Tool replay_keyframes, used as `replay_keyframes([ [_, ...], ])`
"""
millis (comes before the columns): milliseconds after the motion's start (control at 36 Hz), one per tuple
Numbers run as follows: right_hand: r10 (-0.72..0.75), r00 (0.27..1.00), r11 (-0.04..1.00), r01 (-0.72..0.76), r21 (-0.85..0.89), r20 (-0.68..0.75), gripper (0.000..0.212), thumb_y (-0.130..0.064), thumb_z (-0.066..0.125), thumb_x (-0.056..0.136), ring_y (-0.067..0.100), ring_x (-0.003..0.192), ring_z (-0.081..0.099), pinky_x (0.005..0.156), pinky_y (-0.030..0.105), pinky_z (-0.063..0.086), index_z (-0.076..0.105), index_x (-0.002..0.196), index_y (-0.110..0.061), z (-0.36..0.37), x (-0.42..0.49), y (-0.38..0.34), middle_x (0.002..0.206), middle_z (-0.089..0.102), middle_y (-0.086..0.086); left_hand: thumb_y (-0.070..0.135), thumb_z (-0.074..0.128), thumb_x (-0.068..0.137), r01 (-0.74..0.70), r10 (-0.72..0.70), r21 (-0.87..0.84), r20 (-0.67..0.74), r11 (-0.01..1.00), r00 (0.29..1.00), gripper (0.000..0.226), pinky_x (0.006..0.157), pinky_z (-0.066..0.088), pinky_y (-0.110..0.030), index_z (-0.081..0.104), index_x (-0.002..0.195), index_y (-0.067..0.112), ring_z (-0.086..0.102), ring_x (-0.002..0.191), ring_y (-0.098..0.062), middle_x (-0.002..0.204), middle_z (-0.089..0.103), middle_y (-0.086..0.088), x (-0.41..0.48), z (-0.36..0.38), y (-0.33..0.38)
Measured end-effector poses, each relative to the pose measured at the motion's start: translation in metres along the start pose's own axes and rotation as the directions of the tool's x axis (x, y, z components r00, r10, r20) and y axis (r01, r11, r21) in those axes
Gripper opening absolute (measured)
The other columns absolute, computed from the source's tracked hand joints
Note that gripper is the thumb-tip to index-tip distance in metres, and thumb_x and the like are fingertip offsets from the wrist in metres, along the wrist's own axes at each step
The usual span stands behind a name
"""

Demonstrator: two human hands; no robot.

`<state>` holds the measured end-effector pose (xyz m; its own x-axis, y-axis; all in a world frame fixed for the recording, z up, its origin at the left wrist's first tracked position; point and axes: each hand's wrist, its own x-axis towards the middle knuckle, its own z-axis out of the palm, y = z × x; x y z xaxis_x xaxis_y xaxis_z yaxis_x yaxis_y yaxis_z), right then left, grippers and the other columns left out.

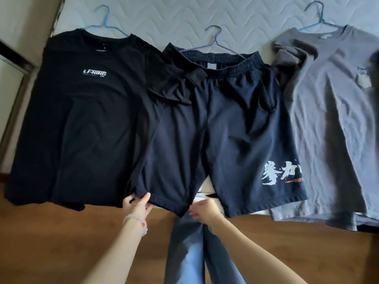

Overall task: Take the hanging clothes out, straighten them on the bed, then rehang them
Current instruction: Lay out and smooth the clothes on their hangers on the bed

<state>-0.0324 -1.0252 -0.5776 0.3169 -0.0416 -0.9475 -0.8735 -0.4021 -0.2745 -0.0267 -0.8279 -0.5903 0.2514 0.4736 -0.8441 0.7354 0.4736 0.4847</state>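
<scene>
Three garments lie flat on the bed, each on a blue hanger. Navy shorts [215, 124] with white printed characters on one leg lie in the middle. A black T-shirt [82, 119] with a white logo lies on the left, its sleeve overlapping the shorts. A grey T-shirt [336, 119] lies on the right. My left hand [136, 202] pinches the hem of the shorts' left leg at its outer corner. My right hand [202, 211] grips the same leg's hem at the inner corner.
The quilted pale mattress [184, 19] shows bare above the clothes, with hanger hooks [214, 35] lying on it. Below the bed edge are a wooden floor [51, 242] and my jeans-clad legs [190, 253]. A wall and a frame [18, 64] stand at the left.
</scene>
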Motion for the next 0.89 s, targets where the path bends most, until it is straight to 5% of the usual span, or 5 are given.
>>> replay_keyframes([
  [194,-0.222,0.948,0.972,0.197,-0.126,-0.228,0.036,-0.009,0.067,0.087,0.019,0.084,0.069,0.083,0.03,0.052,0.065,0.07,-0.04,-0.099,-0.038,0.017,0.065,0.07,-0.013,0.024,0.062,0.089,0.088,-0.088,0.011,0.215,0.996,0.973,0.032,0.102,0.038,-0.03,0.052,0.119,0.02,0.052,0.116,-0.019,0.121,0.055,-0.004,-0.037,0.01,-0.025],
  [389,-0.207,0.702,0.978,0.142,-0.151,-0.682,0.034,0.001,0.063,0.089,0.038,0.114,0.062,0.1,0.041,0.045,0.065,0.123,0.0,-0.241,-0.027,0.06,0.122,0.065,0.023,0.004,0.064,0.086,0.081,-0.117,0.163,0.226,0.983,0.967,0.028,0.102,0.042,-0.04,0.056,0.113,0.003,0.055,0.112,-0.026,0.11,0.06,-0.01,-0.1,0.063,-0.094],
  [556,-0.112,0.881,0.994,0.1,-0.051,-0.46,0.035,-0.013,0.067,0.093,0.022,0.1,0.059,0.096,0.038,0.047,0.061,0.127,-0.004,-0.288,-0.005,0.072,0.117,0.068,0.013,0.017,0.069,0.083,-0.14,0.09,0.369,0.151,0.919,0.984,0.008,0.066,0.042,-0.026,0.063,0.084,0.011,0.058,0.081,-0.023,0.079,0.064,-0.002,-0.132,0.131,-0.124],
  [750,-0.22,0.954,0.975,0.211,-0.066,-0.205,0.002,-0.016,0.066,0.094,0.029,0.096,0.074,0.087,0.041,0.061,0.066,0.095,-0.015,-0.299,-0.005,0.075,0.096,0.076,0.009,0.024,0.055,0.092,-0.187,0.227,0.391,-0.058,0.901,0.972,0.025,0.076,0.037,-0.032,0.049,0.068,0.025,0.05,0.086,-0.026,0.076,0.054,0.001,-0.159,0.163,-0.131],
  [889,-0.379,0.904,0.925,0.366,-0.101,-0.199,0.009,-0.016,0.06,0.1,0.001,0.078,0.061,0.06,0.005,0.048,0.057,0.095,-0.022,-0.315,-0.02,0.089,0.085,0.066,-0.01,0.04,0.059,0.084,-0.188,0.218,0.336,-0.053,0.923,0.974,0.019,0.088,0.047,-0.042,0.055,0.076,0.023,0.058,0.092,-0.034,0.089,0.061,-0.01,-0.165,0.159,-0.138],
])
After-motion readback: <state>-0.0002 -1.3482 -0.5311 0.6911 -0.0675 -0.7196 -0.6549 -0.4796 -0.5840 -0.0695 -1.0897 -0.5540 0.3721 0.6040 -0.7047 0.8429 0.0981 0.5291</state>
